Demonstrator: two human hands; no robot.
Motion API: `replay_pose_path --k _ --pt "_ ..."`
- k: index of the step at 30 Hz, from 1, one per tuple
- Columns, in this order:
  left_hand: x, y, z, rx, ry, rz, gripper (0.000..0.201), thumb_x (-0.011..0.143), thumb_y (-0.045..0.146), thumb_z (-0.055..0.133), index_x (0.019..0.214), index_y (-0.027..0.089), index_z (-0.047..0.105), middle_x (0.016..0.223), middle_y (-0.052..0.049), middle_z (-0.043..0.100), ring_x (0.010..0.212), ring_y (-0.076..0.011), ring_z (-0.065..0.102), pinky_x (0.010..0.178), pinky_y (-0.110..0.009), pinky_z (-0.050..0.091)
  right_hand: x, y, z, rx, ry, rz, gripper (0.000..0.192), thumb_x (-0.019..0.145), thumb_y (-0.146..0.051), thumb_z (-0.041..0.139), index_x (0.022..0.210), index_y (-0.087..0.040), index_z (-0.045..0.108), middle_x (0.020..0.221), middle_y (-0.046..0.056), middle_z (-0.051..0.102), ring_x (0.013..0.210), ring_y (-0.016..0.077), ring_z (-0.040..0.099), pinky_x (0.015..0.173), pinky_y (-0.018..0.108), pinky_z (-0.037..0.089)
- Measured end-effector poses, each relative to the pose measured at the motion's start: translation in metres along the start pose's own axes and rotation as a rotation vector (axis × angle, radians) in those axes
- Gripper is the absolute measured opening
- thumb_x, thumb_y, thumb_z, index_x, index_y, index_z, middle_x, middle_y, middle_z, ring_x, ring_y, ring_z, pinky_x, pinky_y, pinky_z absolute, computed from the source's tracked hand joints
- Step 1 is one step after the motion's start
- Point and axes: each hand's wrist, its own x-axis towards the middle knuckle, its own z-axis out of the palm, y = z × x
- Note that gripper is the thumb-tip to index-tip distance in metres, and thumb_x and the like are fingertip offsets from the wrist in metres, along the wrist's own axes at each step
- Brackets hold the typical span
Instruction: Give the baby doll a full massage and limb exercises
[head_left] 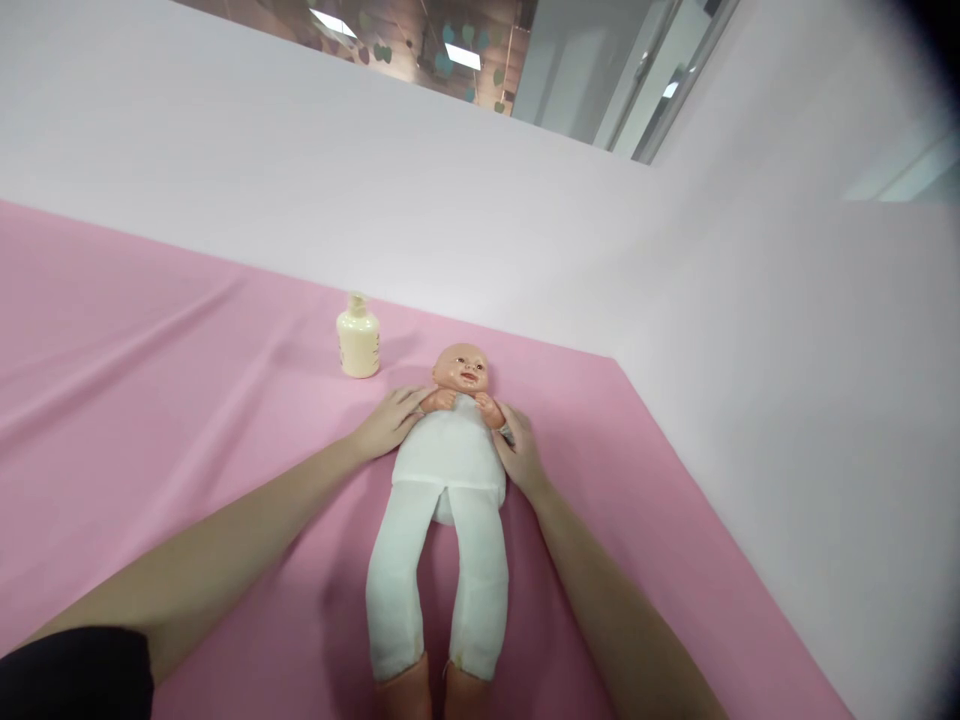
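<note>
A baby doll (450, 450) in white clothes lies face-up on the pink table (150, 400). The left hand (390, 420) and right hand (519, 452) rest flat against its sides — fingers extended, gripping nothing. A cream bottle (358, 340) stands just beyond the doll's head.

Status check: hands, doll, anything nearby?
Left hand and right hand flat against doll, one each side. Doll on its back, pink sheet. Lotion bottle upright, apart.

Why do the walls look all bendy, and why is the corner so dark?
In the head view, the wide lens bows the white walls and stretches the pink cloth; the top right corner fades to black; soft shadows lie under the white-clothed baby doll and beside the cream pump bottle.
</note>
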Motion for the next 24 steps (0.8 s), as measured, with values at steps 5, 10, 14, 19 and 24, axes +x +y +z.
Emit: replay_pose_path --k 5,10,14,19,24 --pt "0.0 0.0 0.003 -0.039 -0.053 0.012 0.044 0.092 0.032 0.041 0.134 0.025 0.045 0.127 -0.008 0.054 0.119 -0.0265 0.046 0.105 -0.046 0.035 -0.001 0.007 0.002 -0.042 0.001 -0.004 0.047 0.083 -0.027 0.052 0.13 -0.027 0.05 0.129 0.006 0.056 0.121 0.0233 0.048 0.107 0.046 0.035" --pt "-0.001 -0.003 0.002 -0.132 0.056 -0.049 0.05 0.092 0.036 0.042 0.139 0.019 0.035 0.134 -0.012 0.048 0.124 -0.0271 0.044 0.107 -0.047 0.033 -0.002 0.0 0.002 0.045 0.038 0.064 0.052 0.086 -0.031 0.05 0.136 -0.023 0.041 0.138 0.009 0.048 0.128 0.0222 0.043 0.111 0.045 0.031" --pt "-0.001 -0.01 0.003 -0.319 0.197 -0.124 0.055 0.092 0.039 0.041 0.141 0.017 0.029 0.141 -0.013 0.042 0.13 -0.0256 0.039 0.111 -0.044 0.03 -0.001 0.0 0.001 0.163 0.125 0.151 0.059 0.087 -0.033 0.049 0.141 -0.022 0.031 0.143 0.01 0.042 0.133 0.0203 0.038 0.112 0.042 0.029" --pt "0.003 -0.031 0.009 -0.501 0.381 -0.296 0.046 0.09 0.042 0.046 0.131 0.023 0.036 0.132 -0.011 0.049 0.125 -0.0232 0.046 0.106 -0.041 0.038 0.001 0.01 -0.002 0.213 0.276 0.329 0.064 0.083 -0.034 0.051 0.141 -0.021 0.027 0.145 0.012 0.038 0.131 0.0225 0.04 0.111 0.047 0.029" --pt "0.007 -0.047 0.011 -0.616 0.512 -0.438 0.031 0.085 0.047 0.052 0.107 0.025 0.046 0.112 -0.006 0.059 0.112 -0.0218 0.055 0.098 -0.042 0.045 0.004 0.024 -0.006 0.29 0.388 0.428 0.067 0.082 -0.037 0.049 0.143 -0.026 0.022 0.153 0.007 0.025 0.139 0.0213 0.029 0.113 0.045 0.026"
